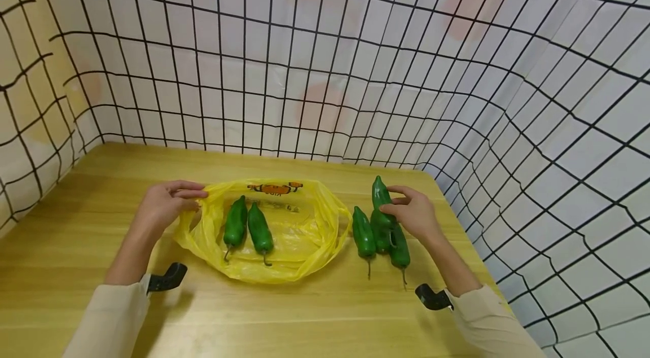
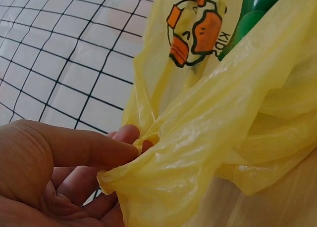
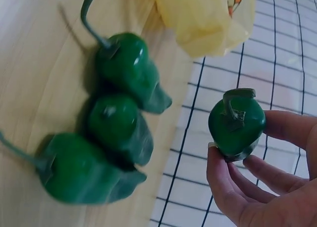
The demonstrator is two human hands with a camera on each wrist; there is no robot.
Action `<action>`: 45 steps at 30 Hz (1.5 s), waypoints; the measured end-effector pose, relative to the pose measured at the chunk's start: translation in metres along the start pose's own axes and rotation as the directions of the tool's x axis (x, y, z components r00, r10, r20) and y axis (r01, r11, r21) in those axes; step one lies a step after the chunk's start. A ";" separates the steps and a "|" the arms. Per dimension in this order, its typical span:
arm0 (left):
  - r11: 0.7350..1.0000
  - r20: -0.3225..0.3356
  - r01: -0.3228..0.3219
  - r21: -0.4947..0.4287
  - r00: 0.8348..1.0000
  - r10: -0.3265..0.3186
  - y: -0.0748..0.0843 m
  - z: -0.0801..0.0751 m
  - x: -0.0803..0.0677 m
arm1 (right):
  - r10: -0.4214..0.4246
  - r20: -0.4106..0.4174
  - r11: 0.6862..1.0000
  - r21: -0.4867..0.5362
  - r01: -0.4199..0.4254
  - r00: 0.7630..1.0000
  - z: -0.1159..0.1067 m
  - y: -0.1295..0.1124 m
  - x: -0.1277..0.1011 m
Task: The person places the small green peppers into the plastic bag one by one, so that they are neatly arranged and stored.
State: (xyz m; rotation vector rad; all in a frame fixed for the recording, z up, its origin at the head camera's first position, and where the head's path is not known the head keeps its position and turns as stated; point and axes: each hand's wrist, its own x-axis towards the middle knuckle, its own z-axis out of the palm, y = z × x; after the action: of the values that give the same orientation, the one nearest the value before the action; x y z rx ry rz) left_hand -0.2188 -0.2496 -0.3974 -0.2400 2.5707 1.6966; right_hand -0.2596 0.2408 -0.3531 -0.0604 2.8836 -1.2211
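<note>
I can read one word in black capitals, and it stands on the yellow plastic bag (image 1: 264,276) that I hold on the table (image 1: 284,324). From my left wrist the lettering (image 2: 224,43) shows "KID" plainly; the letter after it looks like an S, though I can't be sure. It runs aslant beside an orange drawing (image 2: 193,34) with black outlines, printed on the same plastic. From my head I find the word small and blurred, on the side of the bag toward the table's far edge. Nearer me, inside the bag, fainter marks (image 1: 293,208) are too blurred to read.
</note>
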 end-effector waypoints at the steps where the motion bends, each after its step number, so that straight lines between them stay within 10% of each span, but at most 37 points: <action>1: 1.000 0.001 0.000 0.003 1.000 0.000 0.000 0.000 0.000 | 0.001 0.007 1.000 0.006 -0.001 1.000 0.002 -0.003 0.000; 45: 1.000 -0.013 0.005 0.019 1.000 -0.004 0.001 -0.001 0.001 | -0.191 0.052 0.970 0.160 0.181 0.980 0.071 -0.069 -0.015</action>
State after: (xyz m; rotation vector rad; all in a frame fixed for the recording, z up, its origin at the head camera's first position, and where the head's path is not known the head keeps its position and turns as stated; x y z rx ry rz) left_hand -0.2204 -0.2501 -0.3966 -0.2563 2.5919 1.6739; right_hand -0.2404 0.1423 -0.3526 -0.3707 2.7675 -1.4381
